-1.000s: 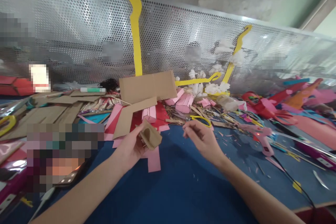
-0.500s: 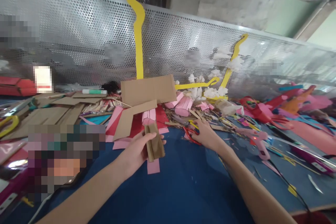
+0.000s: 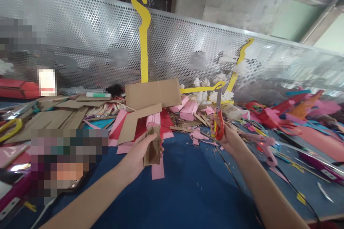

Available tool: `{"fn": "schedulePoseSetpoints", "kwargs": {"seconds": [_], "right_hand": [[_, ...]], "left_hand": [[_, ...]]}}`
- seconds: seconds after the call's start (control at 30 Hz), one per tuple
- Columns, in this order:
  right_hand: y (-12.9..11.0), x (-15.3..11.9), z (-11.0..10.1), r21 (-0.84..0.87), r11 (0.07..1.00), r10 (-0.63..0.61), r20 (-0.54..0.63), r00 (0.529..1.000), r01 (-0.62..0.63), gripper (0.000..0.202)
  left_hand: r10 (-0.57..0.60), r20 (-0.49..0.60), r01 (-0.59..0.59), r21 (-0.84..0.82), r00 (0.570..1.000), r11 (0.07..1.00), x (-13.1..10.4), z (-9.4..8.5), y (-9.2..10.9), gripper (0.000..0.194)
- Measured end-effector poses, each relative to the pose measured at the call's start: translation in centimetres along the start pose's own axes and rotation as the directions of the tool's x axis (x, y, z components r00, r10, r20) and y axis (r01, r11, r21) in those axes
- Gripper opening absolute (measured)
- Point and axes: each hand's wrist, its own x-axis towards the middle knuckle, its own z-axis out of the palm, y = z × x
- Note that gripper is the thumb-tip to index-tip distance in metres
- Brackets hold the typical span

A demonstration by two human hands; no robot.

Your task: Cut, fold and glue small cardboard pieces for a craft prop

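My left hand (image 3: 139,155) is closed around a small folded cardboard piece (image 3: 153,150), its thumb lying on the front. Under and behind that piece lie a pink paper strip (image 3: 157,170) and a pink paper form (image 3: 153,118). My right hand (image 3: 228,134) grips scissors (image 3: 220,125) by their red and yellow handles, the blades pointing up. A larger bent cardboard piece (image 3: 129,125) rests on red and pink paper just beyond my left hand.
A cardboard box (image 3: 153,93) with a yellow hook (image 3: 144,43) stands behind. A pink glue gun (image 3: 264,145) with a cord lies right. Cardboard sheets (image 3: 45,121) are at left. Paper scraps (image 3: 199,136) lie mid-table before a perforated metal panel (image 3: 172,43).
My right hand has lifted the scissors off the table and moved right, turning the blades upward. My left hand has tilted the small cardboard piece and shifted it slightly left.
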Motion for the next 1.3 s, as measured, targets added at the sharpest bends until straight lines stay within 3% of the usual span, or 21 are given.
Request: {"fn": "schedulePoseSetpoints", "kwargs": {"seconds": [0.23, 0.33, 0.47, 0.6, 0.8, 0.93, 1.3], "right_hand": [[-0.7, -1.7, 1.7, 0.116, 0.993, 0.008, 0.115, 0.993, -0.022, 0.041], [-1.5, -3.1, 2.5, -0.019, 1.000, 0.001, 0.222, 0.975, 0.003, 0.038], [-2.5, -5.1, 3.6, -0.345, 0.933, 0.065, 0.431, 0.900, 0.098, 0.036], [-2.9, -6.4, 4.6, -0.407, 0.902, 0.104, 0.522, 0.847, 0.140, 0.026], [-3.4, -7.4, 5.3, -0.282, 0.959, 0.159, 0.604, 0.781, 0.024, 0.026], [-4.0, -8.1, 5.6, -0.301, 0.954, 0.205, 0.647, 0.735, -0.001, 0.025], [-3.8, -8.4, 6.0, -0.389, 0.920, 0.230, 0.621, 0.750, 0.040, 0.021]], "left_hand": [[0.295, 0.119, -0.317, 0.267, 0.948, 0.910, 0.4, -0.2, 0.2, 0.026], [0.374, 0.128, -0.394, 0.377, 0.919, 0.838, -0.3, 0.0, 1.0, 0.021], [0.452, 0.127, -0.450, 0.505, 0.883, 0.737, -0.5, -0.2, 1.8, 0.015], [0.400, 0.189, -0.437, 0.516, 0.897, 0.737, 0.0, -0.9, 2.4, 0.019], [0.198, 0.361, -0.369, 0.503, 0.911, 0.782, 0.0, -2.2, 3.4, 0.024], [0.165, 0.378, -0.350, 0.498, 0.911, 0.794, -0.4, -2.2, 3.7, 0.024], [0.131, 0.423, -0.366, 0.542, 0.896, 0.757, -0.8, -1.9, 4.3, 0.034]]}}
